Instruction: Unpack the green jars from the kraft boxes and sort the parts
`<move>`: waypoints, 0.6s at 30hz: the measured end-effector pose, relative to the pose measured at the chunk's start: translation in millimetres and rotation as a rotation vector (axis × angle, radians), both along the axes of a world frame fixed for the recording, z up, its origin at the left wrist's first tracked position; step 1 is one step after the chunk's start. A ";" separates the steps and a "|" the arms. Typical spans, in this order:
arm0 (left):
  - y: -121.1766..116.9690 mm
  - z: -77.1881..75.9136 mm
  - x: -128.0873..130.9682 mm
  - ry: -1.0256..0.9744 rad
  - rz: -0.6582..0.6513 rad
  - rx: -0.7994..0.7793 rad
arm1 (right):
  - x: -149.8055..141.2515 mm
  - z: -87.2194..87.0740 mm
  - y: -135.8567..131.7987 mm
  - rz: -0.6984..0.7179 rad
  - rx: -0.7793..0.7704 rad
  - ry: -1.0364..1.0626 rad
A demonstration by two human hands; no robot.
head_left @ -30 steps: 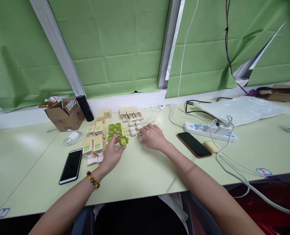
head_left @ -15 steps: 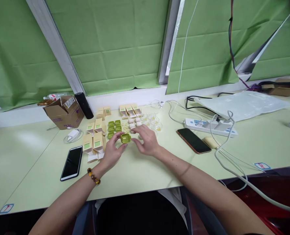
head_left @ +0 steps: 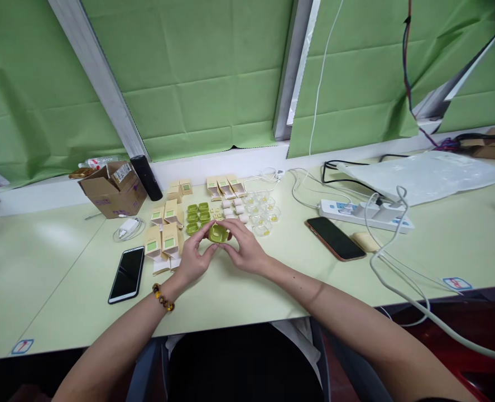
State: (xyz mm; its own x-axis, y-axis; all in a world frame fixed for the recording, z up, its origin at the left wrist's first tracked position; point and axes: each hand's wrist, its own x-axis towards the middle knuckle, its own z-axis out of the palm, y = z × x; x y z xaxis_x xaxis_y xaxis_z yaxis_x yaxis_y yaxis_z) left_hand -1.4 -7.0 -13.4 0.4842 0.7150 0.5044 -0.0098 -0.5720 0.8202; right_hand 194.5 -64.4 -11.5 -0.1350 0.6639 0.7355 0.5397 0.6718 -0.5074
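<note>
My left hand (head_left: 193, 258) and right hand (head_left: 247, 247) grip one green cup (head_left: 217, 234) between them, above the counter (head_left: 230, 301). Other green cups (head_left: 192, 229), pale rolls (head_left: 228, 212) and clear pieces (head_left: 262, 229) lie in separate groups, apparently not yet joined

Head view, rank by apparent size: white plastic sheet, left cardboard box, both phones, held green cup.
1. White plastic sheet
2. Left cardboard box
3. Left phone, right phone: look alike
4. Held green cup
</note>
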 end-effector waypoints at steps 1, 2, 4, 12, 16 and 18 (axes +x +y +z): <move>-1.5 2.0 0.5 -0.008 -0.004 0.001 | -0.5 0.5 0.1 0.013 -0.025 0.038; -2.9 3.9 1.3 -0.020 -0.009 -0.003 | -0.9 1.4 -0.1 0.022 -0.046 0.075; -5.3 6.7 3.7 -0.058 -0.020 -0.036 | -1.0 3.4 -0.3 0.044 -0.090 0.143; -4.1 14.8 9.9 -0.207 -0.030 -0.297 | 4.1 -6.2 9.9 0.364 -0.313 0.530; -2.5 17.7 9.6 -0.194 -0.026 -0.321 | 4.2 -13.2 14.6 0.406 -0.401 0.642; -3.2 18.8 10.0 -0.186 -0.005 -0.321 | 2.8 -14.5 15.5 0.410 -0.434 0.656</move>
